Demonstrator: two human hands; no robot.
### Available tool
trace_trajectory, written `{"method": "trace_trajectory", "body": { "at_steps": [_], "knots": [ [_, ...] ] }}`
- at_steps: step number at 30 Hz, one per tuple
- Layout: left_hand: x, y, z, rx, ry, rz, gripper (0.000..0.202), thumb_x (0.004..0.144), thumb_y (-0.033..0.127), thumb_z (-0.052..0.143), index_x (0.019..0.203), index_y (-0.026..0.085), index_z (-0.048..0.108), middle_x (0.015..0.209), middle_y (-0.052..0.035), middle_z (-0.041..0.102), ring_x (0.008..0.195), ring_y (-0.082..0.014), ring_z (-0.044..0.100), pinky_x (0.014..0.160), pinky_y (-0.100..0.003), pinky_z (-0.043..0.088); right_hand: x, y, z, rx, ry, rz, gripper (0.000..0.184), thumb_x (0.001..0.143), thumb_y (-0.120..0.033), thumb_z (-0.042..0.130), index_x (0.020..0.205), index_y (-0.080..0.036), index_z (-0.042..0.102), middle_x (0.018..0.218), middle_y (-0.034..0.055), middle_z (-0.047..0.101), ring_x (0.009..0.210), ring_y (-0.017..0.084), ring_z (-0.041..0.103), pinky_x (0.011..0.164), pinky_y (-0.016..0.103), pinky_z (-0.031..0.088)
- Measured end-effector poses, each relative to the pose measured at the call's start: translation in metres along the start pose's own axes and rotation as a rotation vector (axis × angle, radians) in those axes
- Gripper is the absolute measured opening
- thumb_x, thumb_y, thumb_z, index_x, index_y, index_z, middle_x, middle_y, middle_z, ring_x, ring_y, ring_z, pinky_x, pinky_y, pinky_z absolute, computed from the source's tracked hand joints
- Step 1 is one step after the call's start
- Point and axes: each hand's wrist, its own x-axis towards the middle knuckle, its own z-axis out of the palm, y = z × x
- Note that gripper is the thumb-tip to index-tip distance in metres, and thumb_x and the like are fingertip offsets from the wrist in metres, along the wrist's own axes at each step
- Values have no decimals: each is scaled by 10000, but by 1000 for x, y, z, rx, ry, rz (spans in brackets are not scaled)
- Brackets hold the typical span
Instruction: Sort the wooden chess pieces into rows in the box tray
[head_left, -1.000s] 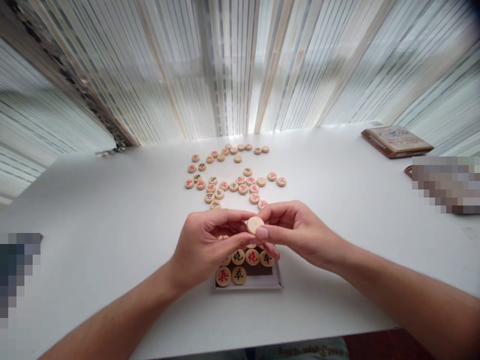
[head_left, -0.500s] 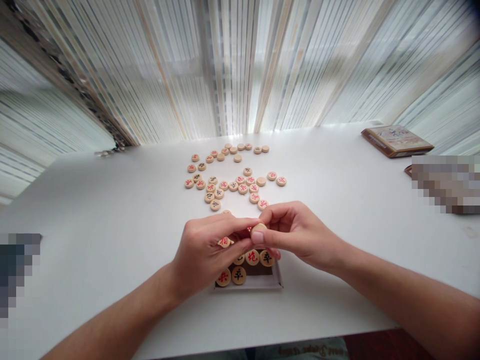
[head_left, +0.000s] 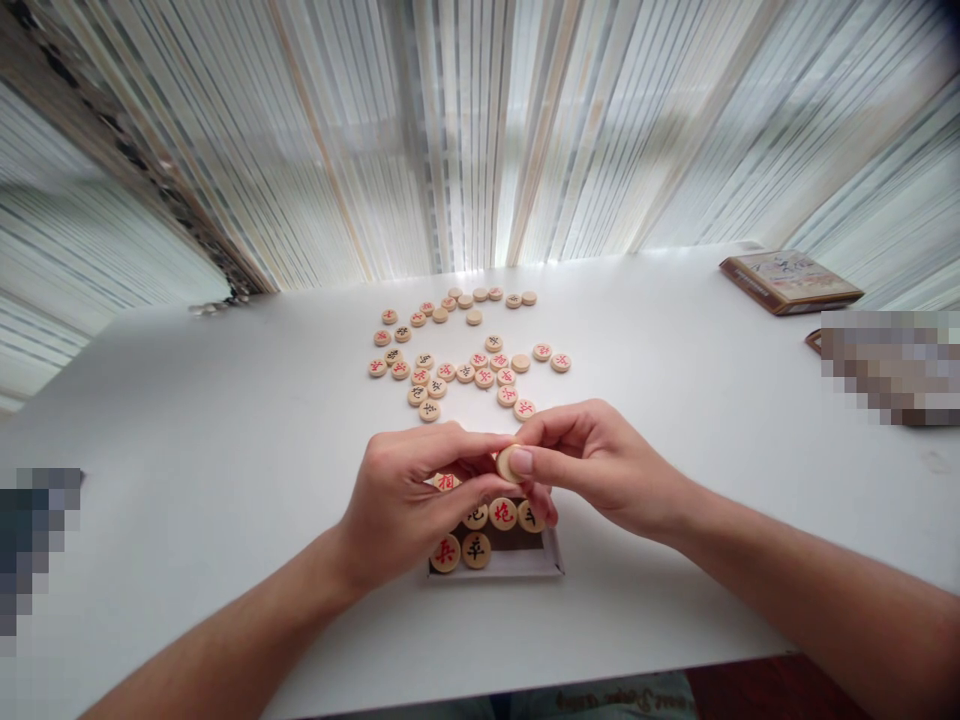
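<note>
A pale wooden Chinese chess piece [head_left: 508, 465] is held up between my two hands, above an open box [head_left: 559, 560]. My right hand [head_left: 592, 455] grips it with the thumb on its blank face. From the other side, the fingertips and thumb of my left hand [head_left: 409, 490] close on its edge. Below them in the box lie a piece with a red character [head_left: 445, 553], a black-marked piece [head_left: 476, 550], a red cannon piece [head_left: 503, 514] and several others. My hands hide the back of the box.
Many loose pieces [head_left: 465, 372] lie scattered across the white table [head_left: 225, 450] beyond my hands, some face down. At the right back is a flat brown box [head_left: 791, 280], with a blurred-out object [head_left: 885, 365] nearby. Striped curtains [head_left: 480, 130] hang behind the table.
The held piece has turned more upright, its blank side now facing me, and has shifted slightly left. The red-marked sliver seen behind it is now hidden. Both hands have barely moved.
</note>
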Motion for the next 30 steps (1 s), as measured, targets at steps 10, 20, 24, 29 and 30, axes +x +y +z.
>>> {"method": "trace_trajectory", "body": {
  "at_steps": [10,20,24,29,30],
  "knots": [
    [2,0,2,-125,21,-84,288,848,105,888,1128,161,855,872,-63,855,716,-158,798,653,-217,679,1,1,0,21,54,-7,265,809,-373,953,842,-134,844,621,47,753,546,138,680,566,242,564],
    [3,-2,4,-135,123,-186,183,868,103,856,1044,147,831,919,-64,856,783,-174,831,734,-240,719,3,2,1,24,108,-118,294,752,-253,994,1025,-207,897,756,32,793,667,130,718,661,237,625],
    [-1,-7,4,-71,141,-140,165,875,74,848,1006,168,814,904,-26,840,798,-142,819,757,-208,700,3,3,2,-37,134,-183,221,850,-308,925,1049,-217,897,818,52,818,726,149,749,699,262,654],
    [-1,-10,1,104,122,36,169,900,32,806,966,187,800,982,-57,837,880,-172,798,803,-287,679,2,8,2,-120,176,-221,282,783,-269,970,1047,-213,889,915,72,844,789,188,779,725,299,676],
    [0,-10,0,143,124,69,167,901,32,804,951,191,798,981,-60,827,883,-175,789,798,-294,670,1,9,1,-139,185,-230,299,773,-255,976,1054,-209,885,915,73,843,784,191,780,718,302,678]
  ]
}}
